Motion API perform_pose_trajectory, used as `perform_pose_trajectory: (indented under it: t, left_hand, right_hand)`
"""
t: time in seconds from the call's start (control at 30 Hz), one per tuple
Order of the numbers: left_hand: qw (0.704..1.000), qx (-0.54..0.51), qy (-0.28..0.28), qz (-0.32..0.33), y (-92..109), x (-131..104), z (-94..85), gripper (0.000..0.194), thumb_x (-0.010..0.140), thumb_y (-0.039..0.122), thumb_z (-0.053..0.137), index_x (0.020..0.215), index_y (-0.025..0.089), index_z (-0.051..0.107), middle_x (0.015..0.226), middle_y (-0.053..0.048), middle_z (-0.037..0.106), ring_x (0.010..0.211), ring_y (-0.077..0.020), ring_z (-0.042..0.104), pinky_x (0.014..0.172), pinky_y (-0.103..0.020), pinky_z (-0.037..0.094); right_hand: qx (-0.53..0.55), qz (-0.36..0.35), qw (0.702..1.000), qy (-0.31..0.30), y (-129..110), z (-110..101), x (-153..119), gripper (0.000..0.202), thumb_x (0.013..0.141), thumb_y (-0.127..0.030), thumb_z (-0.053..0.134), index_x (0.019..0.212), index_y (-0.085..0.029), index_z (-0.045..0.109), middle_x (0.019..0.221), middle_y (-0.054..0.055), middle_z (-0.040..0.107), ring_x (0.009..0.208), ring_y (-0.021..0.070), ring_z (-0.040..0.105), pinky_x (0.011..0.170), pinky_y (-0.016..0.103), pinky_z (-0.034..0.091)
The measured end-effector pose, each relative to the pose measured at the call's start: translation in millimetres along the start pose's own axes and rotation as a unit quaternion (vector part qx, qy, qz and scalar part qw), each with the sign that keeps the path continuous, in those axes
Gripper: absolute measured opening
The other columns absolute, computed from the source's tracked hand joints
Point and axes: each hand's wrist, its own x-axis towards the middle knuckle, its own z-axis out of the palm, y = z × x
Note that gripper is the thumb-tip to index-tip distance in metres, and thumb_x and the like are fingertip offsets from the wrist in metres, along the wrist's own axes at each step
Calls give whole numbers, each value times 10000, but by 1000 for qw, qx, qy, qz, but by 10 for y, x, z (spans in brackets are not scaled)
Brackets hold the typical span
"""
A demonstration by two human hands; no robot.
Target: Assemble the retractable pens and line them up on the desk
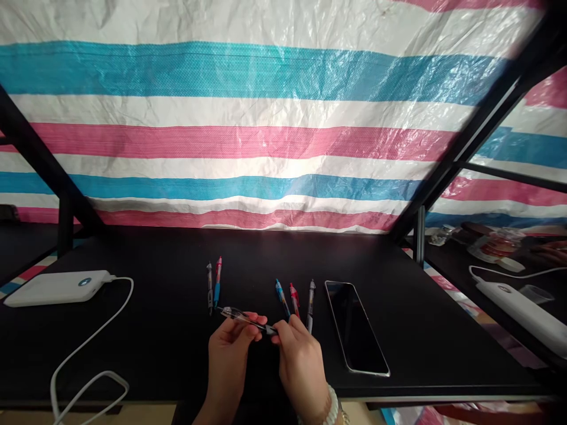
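Observation:
Between my two hands a pen (239, 315) with a clear barrel and dark parts lies nearly level above the black table. My left hand (233, 342) pinches its barrel with thumb and fingers. At the other end my right hand (299, 348) is closed around the grey tip part, whose very end is hidden by the fingers. Beyond my left hand lie a black pen (209, 289) and a red-and-blue pen (218, 280). Past my right hand are a blue pen (282, 296), a red pen (295, 299) and a grey-white pen (310, 304).
A phone (357, 327) lies right of my hands. On the left sits a white power bank (57, 287) with a looping white cable (88, 339). Black frame bars (469, 130) rise at both sides before a striped plastic sheet (248, 141). Another power bank (522, 313) is far right.

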Motion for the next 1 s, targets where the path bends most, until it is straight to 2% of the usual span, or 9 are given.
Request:
perform_pose_trajectory:
  t: [0.17,0.33,0.43,0.53,0.67,0.77,1.0]
  left_hand:
    - [997,19,76,18,20,22,112,236,586,277,858,592,139,667,557,5,644,494,-79,520,515,-194,464]
    - [1000,-14,17,-1,8,52,109,277,595,350,860,717,147,717,792,-48,735,667,-121,626,665,-224,525]
    - [999,-40,-11,-13,0,45,73,299,552,305,889,763,162,733,868,-52,741,816,-157,665,772,-241,531]
    - [996,-80,-21,-23,-4,34,42,294,538,262,902,768,174,742,868,-39,735,902,-168,668,835,-248,524]
    - [991,-122,-39,-47,-20,34,8,250,557,225,898,758,185,755,897,-29,725,914,-159,670,848,-250,528]
    - [988,-130,-47,-61,-29,34,-7,244,550,200,901,748,186,759,910,-29,722,908,-155,672,854,-248,531]
    - [987,-138,-44,-66,-25,11,-18,262,558,219,903,773,206,754,879,-12,711,883,-150,676,842,-245,542]
  right_hand:
    - [-47,-54,995,72,-29,23,39,293,922,-39,364,729,-203,513,606,29,528,630,200,460,543,286,316]
    - [17,-29,996,85,-5,-11,58,183,978,-142,434,969,-192,609,746,49,614,717,215,510,618,304,420]
    - [102,18,992,70,13,-53,44,115,961,-191,523,1023,-210,618,835,48,630,780,211,556,686,312,470]
    - [170,75,980,69,28,-106,14,183,936,-305,585,1091,-207,598,887,52,608,807,215,578,720,329,488]
    - [226,136,960,91,62,-132,-12,239,993,-351,452,870,-202,592,803,37,568,735,196,561,660,312,461]
    - [236,164,954,84,83,-117,-8,308,985,-376,476,738,-203,541,716,10,511,649,170,508,597,285,421]
    - [270,128,950,91,90,-124,-2,208,969,-315,509,807,-202,574,779,24,559,713,178,548,641,284,447]
